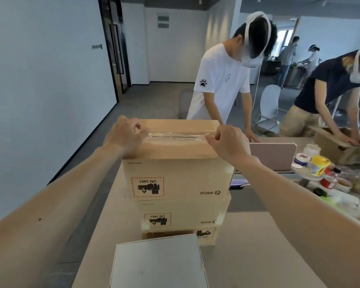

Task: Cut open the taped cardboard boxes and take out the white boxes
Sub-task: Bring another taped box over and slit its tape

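At the frame's centre, the left hand (124, 136) and right hand (227, 142), fingers curled, pinch opposite ends of the clear tape (175, 135) on the top cardboard box (175, 177).

White box (158, 265), lower centre: cut off by the bottom edge; it conceals most of the lowest cardboard box (206, 235). Red bottle (328, 179), right side of worktop (258, 246): label blurred, unreadable. Left hand (123, 136): whether its grip closes on the clear tape (175, 135) cannot be determined.
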